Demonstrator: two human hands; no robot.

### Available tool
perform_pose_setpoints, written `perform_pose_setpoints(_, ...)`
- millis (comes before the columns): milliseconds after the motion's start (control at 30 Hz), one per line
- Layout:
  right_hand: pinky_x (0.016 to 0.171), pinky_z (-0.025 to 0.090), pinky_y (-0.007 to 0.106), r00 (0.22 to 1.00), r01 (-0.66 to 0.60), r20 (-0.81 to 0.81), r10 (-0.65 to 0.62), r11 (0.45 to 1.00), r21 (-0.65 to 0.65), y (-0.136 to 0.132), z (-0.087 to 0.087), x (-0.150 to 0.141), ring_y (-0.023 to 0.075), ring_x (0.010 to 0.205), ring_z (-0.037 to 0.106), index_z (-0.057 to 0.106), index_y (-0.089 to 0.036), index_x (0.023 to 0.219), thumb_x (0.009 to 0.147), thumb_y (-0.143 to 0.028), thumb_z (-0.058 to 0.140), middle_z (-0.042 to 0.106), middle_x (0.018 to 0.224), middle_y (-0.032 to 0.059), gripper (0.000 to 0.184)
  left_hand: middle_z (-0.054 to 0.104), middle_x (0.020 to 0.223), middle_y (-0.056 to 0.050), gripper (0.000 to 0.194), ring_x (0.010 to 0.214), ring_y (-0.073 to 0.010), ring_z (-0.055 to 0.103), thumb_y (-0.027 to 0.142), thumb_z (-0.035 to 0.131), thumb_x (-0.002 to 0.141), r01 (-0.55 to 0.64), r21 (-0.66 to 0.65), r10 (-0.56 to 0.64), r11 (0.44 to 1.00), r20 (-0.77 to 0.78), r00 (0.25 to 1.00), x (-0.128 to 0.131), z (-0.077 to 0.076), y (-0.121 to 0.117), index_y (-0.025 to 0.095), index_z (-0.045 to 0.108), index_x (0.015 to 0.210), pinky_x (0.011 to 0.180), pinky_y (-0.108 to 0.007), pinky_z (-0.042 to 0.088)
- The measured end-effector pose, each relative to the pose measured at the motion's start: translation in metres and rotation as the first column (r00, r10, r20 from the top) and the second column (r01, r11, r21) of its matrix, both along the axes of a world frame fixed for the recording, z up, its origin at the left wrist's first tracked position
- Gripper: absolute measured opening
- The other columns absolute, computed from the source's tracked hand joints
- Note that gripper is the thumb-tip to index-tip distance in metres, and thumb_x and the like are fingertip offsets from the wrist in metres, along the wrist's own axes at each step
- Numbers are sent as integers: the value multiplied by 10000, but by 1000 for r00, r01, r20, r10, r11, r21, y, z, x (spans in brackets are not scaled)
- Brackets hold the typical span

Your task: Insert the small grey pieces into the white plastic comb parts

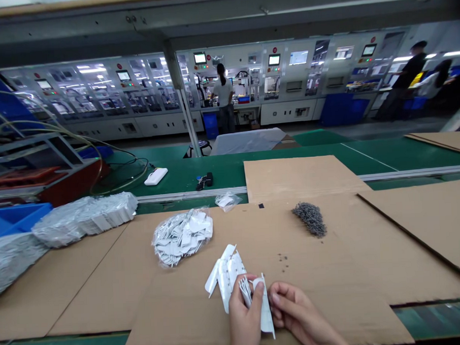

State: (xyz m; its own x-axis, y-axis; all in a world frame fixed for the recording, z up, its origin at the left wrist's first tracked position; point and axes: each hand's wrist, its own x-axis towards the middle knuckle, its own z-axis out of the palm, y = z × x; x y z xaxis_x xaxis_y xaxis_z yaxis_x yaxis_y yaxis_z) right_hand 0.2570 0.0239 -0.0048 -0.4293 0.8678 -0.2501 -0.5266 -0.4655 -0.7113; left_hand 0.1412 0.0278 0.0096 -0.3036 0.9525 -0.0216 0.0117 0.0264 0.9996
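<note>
At far left, a blue bin point(18, 217), its contents hard to make out, stands beside plastic-wrapped stacks point(90, 216) of white parts. Next comes a clear bag point(183, 235) full of similar parts, then loose white pieces point(224, 277) on the cardboard point(175, 317). The left hand point(246, 316) pinches a white strip point(265, 313) (more are bunched in its fingers), long axis pointing away from the wearer. The right hand point(297, 309), nearest the strip's right edge, presses thumb to curled fingers, perhaps on something small. Beyond it lies a grey heap point(310, 220).

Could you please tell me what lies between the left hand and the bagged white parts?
Loose, overlapping white pieces lie there on the cardboard, in the head view.
</note>
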Motion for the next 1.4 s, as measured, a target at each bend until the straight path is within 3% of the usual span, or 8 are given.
perform_pose_setpoints(100,476,312,183,999,-28,-36,27,999,-31,-1,-1,1,52,450,383,507,-141,707,716,-295,612,445,510,-40,186,462,551,31,301,521,-125,463,447,584,660,3,-9,-3,1000,-3,1000,0,-3,1,162,516,733,526,-216,392)
perform_pose_setpoints(233,470,328,176,996,-34,86,35,999,-12,-1,1,-3,49,452,405,499,-136,710,703,-289,625,468,524,-38,198,475,568,25,302,544,-130,475,454,570,671,-8,22,9,1000,-29,1000,-1,-5,2,162,521,728,568,-228,399)
perform_pose_setpoints(367,429,327,170,968,10,252,-21,999,46,-1,0,-9,50,407,398,468,-150,701,702,-371,605,467,476,-51,260,481,570,21,309,547,-132,477,460,569,669,-6,13,6,1000,-31,999,-1,-6,2,160,524,722,567,-228,401)
perform_pose_setpoints(567,397,347,176,928,117,339,-152,985,124,-3,-5,-16,62,383,399,420,-184,700,694,-464,570,433,451,-77,318,490,567,12,303,535,-140,481,454,551,683,30,-13,-30,999,0,1000,0,-8,1,159,520,747,530,-230,409)
perform_pose_setpoints(767,408,355,185,939,195,264,-220,974,119,-4,-10,-16,67,400,404,414,-199,717,737,-446,531,431,490,-74,274,580,702,-46,356,673,-200,541,457,559,664,73,13,-73,997,-5,997,1,-3,-1,156,554,855,637,-286,441)
perform_pose_setpoints(1000,470,388,213,939,81,319,-129,984,160,-4,-6,-12,90,449,467,474,-170,694,693,-430,588,493,509,-41,284,586,849,-68,311,824,-220,528,385,542,708,98,-5,-98,995,-18,995,-6,5,-1,153,541,916,794,-320,388)
perform_pose_setpoints(1233,469,390,217,930,121,329,-166,981,155,-4,-4,-15,94,446,468,470,-177,663,664,-444,608,489,496,-46,301,593,800,-62,348,759,-212,540,435,561,676,61,11,-60,998,-9,998,-3,6,-1,152,557,878,734,-302,413)
perform_pose_setpoints(1400,462,401,216,947,134,280,-161,985,111,-4,-5,-13,79,429,452,456,-170,666,653,-428,630,479,484,-51,311,596,804,-64,332,754,-209,543,418,554,690,113,-2,-113,994,-6,994,-2,3,-3,154,550,890,738,-304,415)
